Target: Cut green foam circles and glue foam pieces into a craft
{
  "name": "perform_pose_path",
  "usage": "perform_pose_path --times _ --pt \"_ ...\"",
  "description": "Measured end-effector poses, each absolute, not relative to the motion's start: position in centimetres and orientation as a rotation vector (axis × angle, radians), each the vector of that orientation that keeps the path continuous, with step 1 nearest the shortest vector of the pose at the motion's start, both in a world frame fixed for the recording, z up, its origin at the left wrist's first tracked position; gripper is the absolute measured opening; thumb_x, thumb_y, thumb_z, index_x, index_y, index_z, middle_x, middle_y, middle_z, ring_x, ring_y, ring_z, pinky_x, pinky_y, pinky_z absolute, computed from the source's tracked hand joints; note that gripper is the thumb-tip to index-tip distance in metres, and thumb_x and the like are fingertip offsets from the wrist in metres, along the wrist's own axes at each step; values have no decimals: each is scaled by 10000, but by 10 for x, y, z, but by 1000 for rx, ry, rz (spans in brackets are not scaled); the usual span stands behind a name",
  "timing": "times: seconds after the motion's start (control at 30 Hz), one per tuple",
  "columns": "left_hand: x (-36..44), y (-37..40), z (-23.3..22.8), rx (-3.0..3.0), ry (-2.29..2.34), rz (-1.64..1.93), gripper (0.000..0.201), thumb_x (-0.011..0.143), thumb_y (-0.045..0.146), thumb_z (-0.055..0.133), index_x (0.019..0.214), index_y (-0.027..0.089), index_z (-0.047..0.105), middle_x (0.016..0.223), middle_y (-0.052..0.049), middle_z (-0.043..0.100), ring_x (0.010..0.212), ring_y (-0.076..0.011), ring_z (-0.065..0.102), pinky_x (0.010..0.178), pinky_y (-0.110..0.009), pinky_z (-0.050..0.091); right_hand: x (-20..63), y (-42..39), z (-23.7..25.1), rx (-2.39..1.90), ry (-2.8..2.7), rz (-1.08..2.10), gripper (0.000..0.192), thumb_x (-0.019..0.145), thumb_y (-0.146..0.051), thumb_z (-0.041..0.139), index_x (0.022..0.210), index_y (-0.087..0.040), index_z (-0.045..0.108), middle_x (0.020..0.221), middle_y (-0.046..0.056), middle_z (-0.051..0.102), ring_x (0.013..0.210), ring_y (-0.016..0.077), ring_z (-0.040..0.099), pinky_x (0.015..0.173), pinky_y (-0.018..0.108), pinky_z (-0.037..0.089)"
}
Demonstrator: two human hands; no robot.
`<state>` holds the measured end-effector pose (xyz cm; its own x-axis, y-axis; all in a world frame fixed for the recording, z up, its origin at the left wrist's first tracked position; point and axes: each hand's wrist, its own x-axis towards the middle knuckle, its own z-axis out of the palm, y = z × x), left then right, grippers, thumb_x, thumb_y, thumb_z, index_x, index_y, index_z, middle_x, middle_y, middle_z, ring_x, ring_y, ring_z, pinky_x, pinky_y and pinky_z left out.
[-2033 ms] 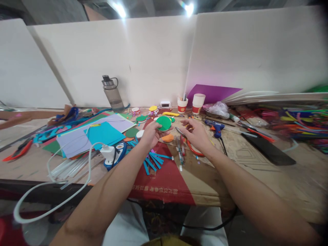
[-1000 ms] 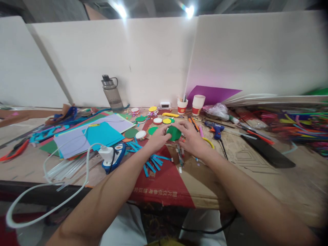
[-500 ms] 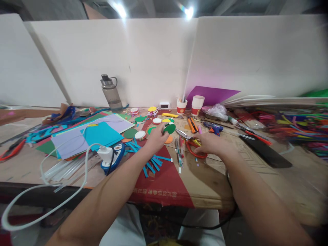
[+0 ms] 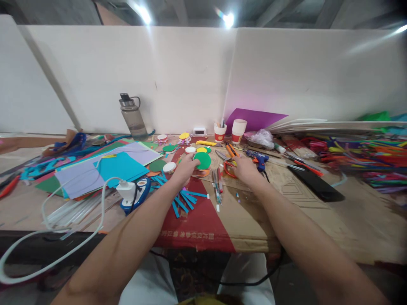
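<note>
My left hand (image 4: 183, 168) holds a round green paper disc (image 4: 202, 160) by its left edge, just above an orange disc (image 4: 203, 173) on the cardboard-covered table (image 4: 254, 220). My right hand (image 4: 244, 169) closes on the red-handled scissors (image 4: 227, 166), whose blades point up and left. Several blue paper strips (image 4: 182, 201) lie below my left hand. Pens (image 4: 216, 184) lie between my two hands.
A blue glue gun (image 4: 259, 158), two paper cups (image 4: 234, 130), a grey water bottle (image 4: 131, 115) and small round paper pieces (image 4: 184, 136) sit behind my hands. Coloured paper sheets (image 4: 111, 165) and a white cable (image 4: 63, 237) lie left; a black slab (image 4: 316, 183) and pipe cleaners (image 4: 365, 156) right.
My right hand left the green disc, moved right and took hold of the red-handled scissors. My left hand kept the disc and turned it flat-on. The view shifted slightly.
</note>
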<state>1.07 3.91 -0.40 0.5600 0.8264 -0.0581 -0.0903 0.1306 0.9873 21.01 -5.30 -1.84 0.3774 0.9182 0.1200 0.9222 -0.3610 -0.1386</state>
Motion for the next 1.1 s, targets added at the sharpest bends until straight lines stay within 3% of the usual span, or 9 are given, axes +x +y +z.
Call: perform_pose_path --times 0.23,0.43,0.6,0.83,1.1 --pt "14 38 -10 1331 674 656 444 638 115 554 1075 165 622 833 -32 706 684 -166 664 586 -281 567 183 -54 -16 -1597 -1797 -46 569 821 -294 662 1357 -202 497 1318 132 530 1264 258 478 1075 442 391" --pt "15 36 -15 1633 570 652 496 637 98 511 1106 153 664 1118 -62 700 1037 -219 640 893 -346 535 163 -55 -21 -1477 -1906 -44 707 748 -226 745 1389 -244 450 1276 125 504 1235 275 482 1068 483 406" --pt "16 37 -16 1933 586 725 589 651 84 495 1220 153 631 1302 -63 626 1177 -237 571 1078 -386 402 165 -54 -24 -1411 -1921 -136 591 788 -196 689 1343 -219 484 1209 134 513 1168 275 506 1015 480 445" --pt "16 34 -16 1753 500 761 590 641 75 520 1200 207 653 1303 -50 621 1239 -257 527 987 -359 480 164 -58 -20 -1418 -1927 -202 545 788 -113 633 1309 -222 516 1208 132 523 1160 270 507 1008 470 441" --pt "13 31 -10 1292 433 665 388 789 294 603 1159 197 673 1193 -88 667 992 -249 637 681 -320 567 164 -63 -12 -1399 -1887 -162 611 751 -111 665 1321 -255 499 1237 118 514 1211 271 499 1038 475 432"
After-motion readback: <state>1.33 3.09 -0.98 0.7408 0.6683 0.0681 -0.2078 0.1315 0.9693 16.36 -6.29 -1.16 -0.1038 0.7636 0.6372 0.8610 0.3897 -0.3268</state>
